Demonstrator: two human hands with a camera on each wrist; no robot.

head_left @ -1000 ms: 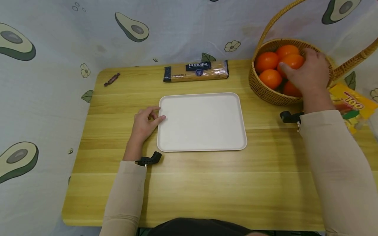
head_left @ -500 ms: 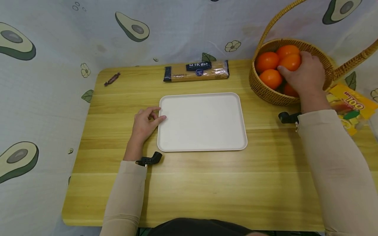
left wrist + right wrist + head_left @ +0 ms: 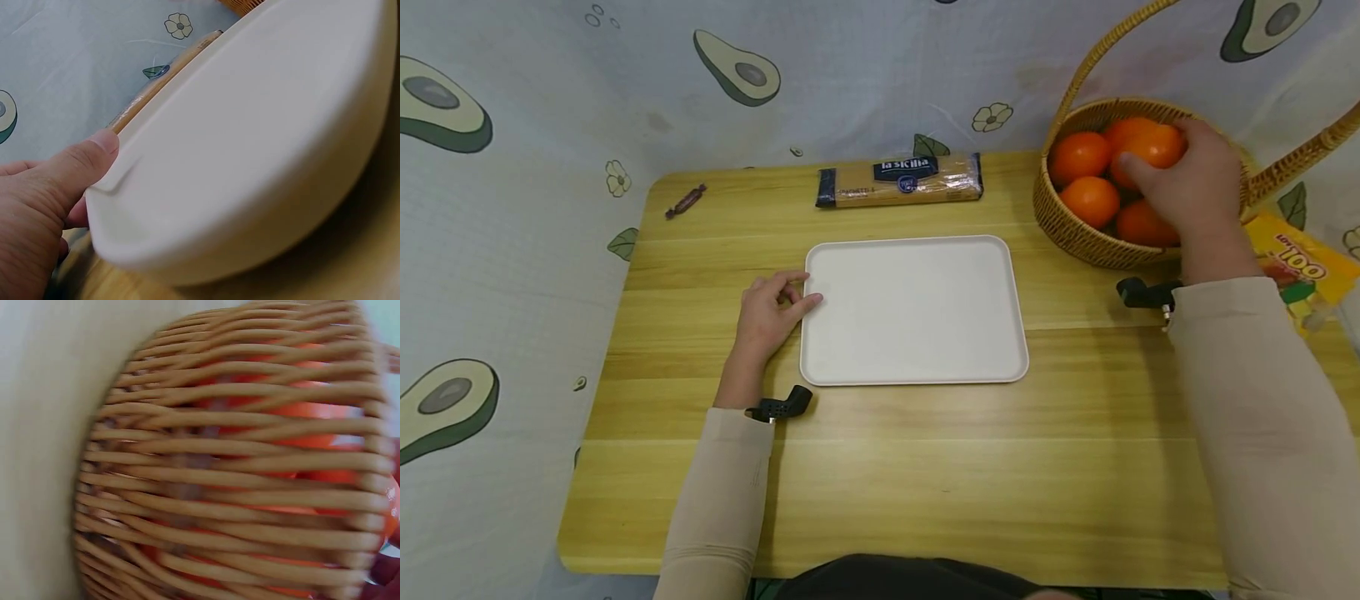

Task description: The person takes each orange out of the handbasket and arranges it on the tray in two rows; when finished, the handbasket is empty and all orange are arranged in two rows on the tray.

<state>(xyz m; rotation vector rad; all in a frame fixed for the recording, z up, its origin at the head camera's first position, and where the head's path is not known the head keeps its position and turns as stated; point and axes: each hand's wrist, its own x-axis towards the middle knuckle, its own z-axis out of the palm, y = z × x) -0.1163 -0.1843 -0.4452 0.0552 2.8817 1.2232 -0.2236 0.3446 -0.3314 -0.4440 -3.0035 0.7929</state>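
A wicker basket with a tall handle holds several oranges. Over its right side, my right hand grips one orange between thumb and fingers, above the others. In the right wrist view, the woven basket wall hides most of the fruit, and dark parts of the hand show only at the right edge. At the left edge of a white rectangular tray, my left hand pinches the rim. Its thumb lies on top, with other fingers partly hidden behind the edge.
A pack of spaghetti lies behind the tray. One wrapped candy is near the table's back left corner. A yellow snack bag sits right of the basket, partly covered by the right arm. The wooden table meets a patterned cloth behind.
The right hand shifted a little left, then back to the right with the orange in its grip, showing more of the orange below. The left hand and tray have stayed put.
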